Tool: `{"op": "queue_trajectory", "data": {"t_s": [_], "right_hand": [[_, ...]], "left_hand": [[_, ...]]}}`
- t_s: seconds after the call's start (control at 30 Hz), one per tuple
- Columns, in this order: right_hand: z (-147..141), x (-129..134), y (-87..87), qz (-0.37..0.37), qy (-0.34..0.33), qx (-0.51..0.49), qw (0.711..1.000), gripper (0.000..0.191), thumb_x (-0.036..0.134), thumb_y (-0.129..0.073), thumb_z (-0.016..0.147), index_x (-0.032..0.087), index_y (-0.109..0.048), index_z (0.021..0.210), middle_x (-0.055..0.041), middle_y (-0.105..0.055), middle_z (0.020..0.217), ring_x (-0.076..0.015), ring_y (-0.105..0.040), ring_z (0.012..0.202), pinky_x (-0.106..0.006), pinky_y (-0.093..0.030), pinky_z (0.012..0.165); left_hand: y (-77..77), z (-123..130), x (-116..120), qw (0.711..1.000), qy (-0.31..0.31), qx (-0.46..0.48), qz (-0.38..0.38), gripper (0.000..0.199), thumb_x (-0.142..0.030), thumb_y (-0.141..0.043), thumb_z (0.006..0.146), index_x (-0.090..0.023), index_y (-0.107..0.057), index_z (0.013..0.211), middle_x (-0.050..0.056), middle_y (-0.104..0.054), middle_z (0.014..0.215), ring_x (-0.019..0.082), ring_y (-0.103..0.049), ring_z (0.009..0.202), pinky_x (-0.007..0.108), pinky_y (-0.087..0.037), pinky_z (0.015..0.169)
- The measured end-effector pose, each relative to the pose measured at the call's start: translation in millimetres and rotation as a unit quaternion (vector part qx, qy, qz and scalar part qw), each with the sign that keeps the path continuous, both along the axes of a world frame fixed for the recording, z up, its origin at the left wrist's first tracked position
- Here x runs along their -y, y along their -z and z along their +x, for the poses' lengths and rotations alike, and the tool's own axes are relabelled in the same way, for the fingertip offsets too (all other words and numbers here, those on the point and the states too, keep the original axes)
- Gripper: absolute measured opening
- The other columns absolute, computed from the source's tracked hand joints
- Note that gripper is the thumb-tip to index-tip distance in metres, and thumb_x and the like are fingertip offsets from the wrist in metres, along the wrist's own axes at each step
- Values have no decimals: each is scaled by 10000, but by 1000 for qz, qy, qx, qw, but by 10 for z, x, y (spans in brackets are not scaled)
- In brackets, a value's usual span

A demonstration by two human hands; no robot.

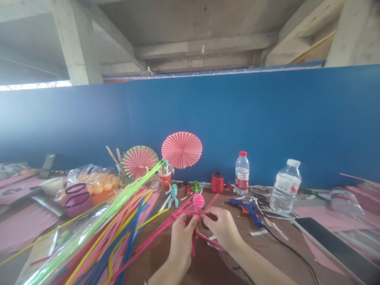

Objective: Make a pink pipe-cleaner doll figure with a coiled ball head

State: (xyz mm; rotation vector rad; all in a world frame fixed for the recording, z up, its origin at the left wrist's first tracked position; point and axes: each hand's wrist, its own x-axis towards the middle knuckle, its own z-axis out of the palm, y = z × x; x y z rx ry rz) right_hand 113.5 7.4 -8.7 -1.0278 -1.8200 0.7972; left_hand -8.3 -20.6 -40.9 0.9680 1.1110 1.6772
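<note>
In the middle of the head view, a pink pipe cleaner piece [198,202] has a rounded, coiled top and loose lengths hanging below. My left hand [183,234] pinches it just under the coil, thumb and index finger together. From the other side my right hand [223,226] has its fingertips closed on the same piece, close to the left thumb. Its exact grip is partly hidden. Long pink pipe cleaners [157,231] run from near my hands toward the lower left. A small light-blue pipe cleaner figure [173,196] stands just beyond my left hand.
On the left lie bundled coloured pipe cleaners [118,233] and a bright green bundle in plastic [89,233]. Pink paper fans [181,150] stand behind. A blue glue gun [247,209], its cord, water bottles [285,188] and a phone [335,249] are to the right.
</note>
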Motion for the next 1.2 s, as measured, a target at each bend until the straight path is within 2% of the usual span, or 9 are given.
{"op": "queue_trajectory", "data": {"t_s": [0.23, 0.47, 0.57, 0.67, 0.77, 0.83, 0.93, 1.07, 1.2], "right_hand": [[0, -9, 19, 20, 17, 22, 999, 186, 204, -504, 733, 162, -667, 655, -15, -658, 610, -156, -577, 580, -219, -413, 559], [-8, 7, 15, 31, 23, 24, 999, 164, 201, -520, 731, 161, -669, 676, -14, -661, 620, -155, -585, 585, -213, -417, 568], [-11, 13, 3, 31, 20, 20, 999, 180, 232, -496, 770, 166, -663, 779, -22, -680, 686, -161, -606, 624, -217, -435, 596], [-8, -1, 35, 50, 17, 109, 993, 228, 236, -427, 826, 171, -627, 914, -36, -686, 791, -160, -623, 704, -219, -444, 655], [-15, -32, 153, 65, -5, 236, 970, 166, 202, -490, 772, 180, -654, 760, -49, -682, 773, -177, -625, 726, -229, -429, 660], [-31, -52, 254, 60, -9, 280, 958, 116, 171, -553, 694, 162, -649, 630, -82, -677, 724, -213, -626, 705, -255, -420, 635], [-41, -77, 341, 59, 17, 323, 944, 133, 82, -519, 646, 137, -638, 621, -126, -667, 717, -237, -621, 703, -283, -403, 634], [44, -137, 221, 79, 61, 316, 944, 161, 72, -455, 670, 160, -587, 696, -82, -632, 759, -196, -581, 715, -256, -367, 626], [189, -186, -41, 91, 87, 286, 950, 193, 63, -380, 709, 194, -522, 721, 3, -554, 627, -146, -516, 594, -225, -322, 554]], "left_hand": [[-53, -33, 16, 1000, 0, 8, -1, 203, -307, -659, 688, -105, -654, 707, -24, -530, 469, 74, -433, 425, 189, -337, 430], [-85, 0, 41, 1000, -5, 22, -10, 250, -348, -660, 693, -98, -646, 682, -29, -509, 459, 67, -424, 417, 186, -338, 425], [-85, -32, 29, 999, -28, 26, -4, 261, -358, -669, 682, -107, -618, 631, -39, -491, 452, 63, -414, 413, 183, -332, 423], [-86, -152, -33, 996, -78, 31, 7, 270, -389, -666, 672, -127, -606, 649, -36, -522, 485, 74, -442, 432, 194, -366, 453], [-90, -323, -120, 990, -136, 23, 20, 298, -416, -680, 640, -128, -624, 689, 2, -601, 574, 116, -530, 524, 225, -418, 534], [-88, -414, -162, 986, -166, 12, 18, 320, -439, -683, 621, -127, -629, 672, 22, -628, 597, 155, -573, 580, 257, -436, 585], [-69, -478, -185, 981, -192, -6, 10, 323, -450, -675, 620, -132, -645, 666, 31, -652, 609, 186, -597, 622, 293, -438, 649], [-23, -489, -190, 979, -203, -21, 8, 322, -455, -656, 642, -136, -650, 687, 34, -656, 631, 195, -597, 660, 302, -427, 684], [-3, -504, -209, 976, -216, -22, 8, 327, -458, -639, 658, -132, -637, 686, 28, -631, 622, 182, -573, 647, 293, -416, 664]]}}
